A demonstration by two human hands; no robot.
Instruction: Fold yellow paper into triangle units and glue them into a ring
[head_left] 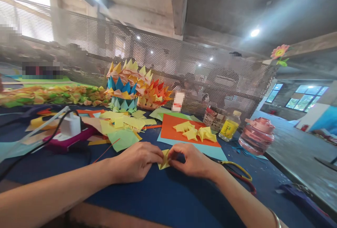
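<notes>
Left hand (134, 161) and right hand (188, 159) face each other, each closed in a pinch of thumb and fingers, over a dark blue table (147, 200) that spreads to both sides of them. Well beyond the left hand and off to its left lies a long heap of folded paper pieces (60, 95) in green, yellow and peach. Straight beyond the left hand stands a tiered paper model (143, 89) of pointed folds, blue, peach, orange and red. An orange sheet (168, 126) lies beyond the right hand, overlapping a light blue sheet (213, 152). Left of the left hand sits a magenta power strip (70, 143). Beyond the right hand, to its right, stand a pink water bottle (256, 138) and, nearer, a smaller yellow-labelled bottle (229, 128). Yellow-and-red looped handles (247, 175) lie just right of the right wrist. Yellow folded pieces (195, 132) rest on the orange sheet. Smallest, a creased yellow paper (164, 161) is gripped between both hands, one at each side.
</notes>
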